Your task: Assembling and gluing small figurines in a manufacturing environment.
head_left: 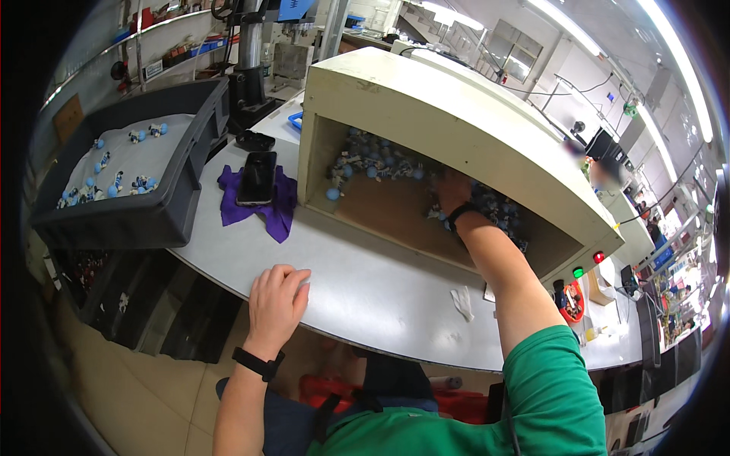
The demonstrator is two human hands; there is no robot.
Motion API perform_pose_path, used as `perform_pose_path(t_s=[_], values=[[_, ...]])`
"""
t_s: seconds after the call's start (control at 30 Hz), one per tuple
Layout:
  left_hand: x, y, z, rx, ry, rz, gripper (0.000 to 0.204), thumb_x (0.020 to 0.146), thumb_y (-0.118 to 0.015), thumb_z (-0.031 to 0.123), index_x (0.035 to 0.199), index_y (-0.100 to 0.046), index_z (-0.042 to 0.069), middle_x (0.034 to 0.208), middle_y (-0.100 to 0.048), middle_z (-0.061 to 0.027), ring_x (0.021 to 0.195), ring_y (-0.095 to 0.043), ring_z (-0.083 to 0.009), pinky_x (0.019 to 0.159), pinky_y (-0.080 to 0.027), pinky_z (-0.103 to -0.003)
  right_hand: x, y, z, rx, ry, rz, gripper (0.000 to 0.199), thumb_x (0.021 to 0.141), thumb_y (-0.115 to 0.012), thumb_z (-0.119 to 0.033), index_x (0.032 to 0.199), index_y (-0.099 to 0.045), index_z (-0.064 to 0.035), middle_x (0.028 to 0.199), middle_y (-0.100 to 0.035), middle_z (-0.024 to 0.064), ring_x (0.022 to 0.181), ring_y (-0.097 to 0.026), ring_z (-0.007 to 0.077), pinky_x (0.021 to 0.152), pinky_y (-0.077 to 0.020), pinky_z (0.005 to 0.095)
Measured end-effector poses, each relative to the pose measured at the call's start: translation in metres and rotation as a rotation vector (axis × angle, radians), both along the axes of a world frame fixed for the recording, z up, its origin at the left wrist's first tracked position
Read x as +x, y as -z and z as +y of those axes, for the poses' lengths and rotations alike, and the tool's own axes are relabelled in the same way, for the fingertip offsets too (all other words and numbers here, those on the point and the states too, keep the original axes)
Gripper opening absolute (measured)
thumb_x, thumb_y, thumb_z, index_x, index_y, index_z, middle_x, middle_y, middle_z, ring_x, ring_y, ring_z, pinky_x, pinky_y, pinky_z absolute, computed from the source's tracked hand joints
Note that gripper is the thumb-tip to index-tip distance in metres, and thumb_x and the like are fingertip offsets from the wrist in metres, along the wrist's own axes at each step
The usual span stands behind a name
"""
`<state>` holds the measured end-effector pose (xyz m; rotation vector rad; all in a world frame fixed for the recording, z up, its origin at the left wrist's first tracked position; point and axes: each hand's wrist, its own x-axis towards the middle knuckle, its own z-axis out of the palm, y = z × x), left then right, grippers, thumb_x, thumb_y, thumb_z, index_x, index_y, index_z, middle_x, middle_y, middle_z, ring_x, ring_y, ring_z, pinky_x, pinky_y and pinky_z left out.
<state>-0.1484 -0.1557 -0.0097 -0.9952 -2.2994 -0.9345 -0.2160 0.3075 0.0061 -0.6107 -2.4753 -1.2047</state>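
My right hand [454, 188] reaches into the opening of a cream metal box [395, 87], among many small blue, white and dark figurine-like pieces [372, 161]. Its fingers are dim and partly hidden by the pieces, so whether they grip one cannot be told. My left hand [278, 305] rests at the front edge of the grey table [365, 292], back upward. Its fingers are loosely bent, with no object visible in them. More of the pieces lie along the back and right side of the box, on its brown floor [395, 216].
At the left stands a dark grey bin [114, 216] with similar pieces on a pale liner. A phone [258, 179] lies on a purple cloth [283, 213]. A crumpled white glove-like item [461, 303] and an orange basket [572, 302] sit on the right. The box front has green and red lights [578, 272].
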Motion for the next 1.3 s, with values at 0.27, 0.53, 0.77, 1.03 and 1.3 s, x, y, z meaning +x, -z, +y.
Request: perform_pose_path(t_s=[0.27,0.53,0.77,1.03,1.3], values=[[-0.002,0.004,0.010,0.014,0.043,-0.016,0.020,0.081,-0.066,0.013,0.100,-0.066,0.009,0.096,-0.056,-0.0060,0.089,-0.055,-0.0271,0.080,-0.043,-0.040,0.085,-0.033,0.087,-0.120,0.127,0.307,0.051,0.090,-0.056,-0.038,0.135,-0.051,-0.0137,0.142,-0.042,0.0170,0.120,-0.050,0.0424,0.087,-0.0420,0.0660],[-0.005,0.007,-0.002,-0.013,0.036,-0.014,0.020,0.082,-0.066,0.014,0.101,-0.066,0.009,0.098,-0.056,-0.0071,0.092,-0.054,-0.0282,0.081,-0.043,-0.040,0.135,-0.050,0.035,-0.612,0.584,0.504,0.068,0.087,-0.058,-0.047,0.144,-0.037,-0.0153,0.143,-0.041,0.0189,0.129,-0.042,0.0432,0.091,-0.0405,0.0662],[-0.005,0.007,0.004,-0.001,0.075,-0.031,0.022,0.082,-0.066,0.014,0.103,-0.066,0.009,0.098,-0.056,-0.0080,0.093,-0.054,-0.0290,0.082,-0.043,-0.041,0.164,-0.047,0.025,-0.730,0.297,0.129,0.070,0.087,-0.056,-0.055,0.144,-0.038,-0.0175,0.146,-0.039,0.0157,0.133,-0.040,0.0366,0.100,-0.0369,0.0614],[0.041,-0.016,0.035,0.405,0.429,-0.800,0.055,0.093,-0.063,0.025,0.139,-0.040,0.007,0.127,-0.053,-0.0120,0.112,-0.053,-0.0215,0.092,-0.045,-0.035,0.112,-0.090,-0.185,-1.326,-0.733,0.275,0.043,0.094,-0.053,-0.033,0.118,-0.060,0.0018,0.114,-0.064,0.0233,0.110,-0.060,0.0373,0.095,-0.0468,0.0408],[0.093,-0.072,0.031,1.219,0.932,-1.211,0.087,0.087,-0.074,0.025,0.151,-0.019,0.005,0.136,-0.045,-0.0085,0.123,-0.046,-0.0158,0.103,-0.040,-0.033,0.067,-0.162,-0.342,-2.573,-1.300,0.433,0.044,0.100,-0.051,-0.038,0.131,-0.050,-0.0069,0.128,-0.055,0.0085,0.112,-0.055,0.0152,0.093,-0.0424,0.0306]])
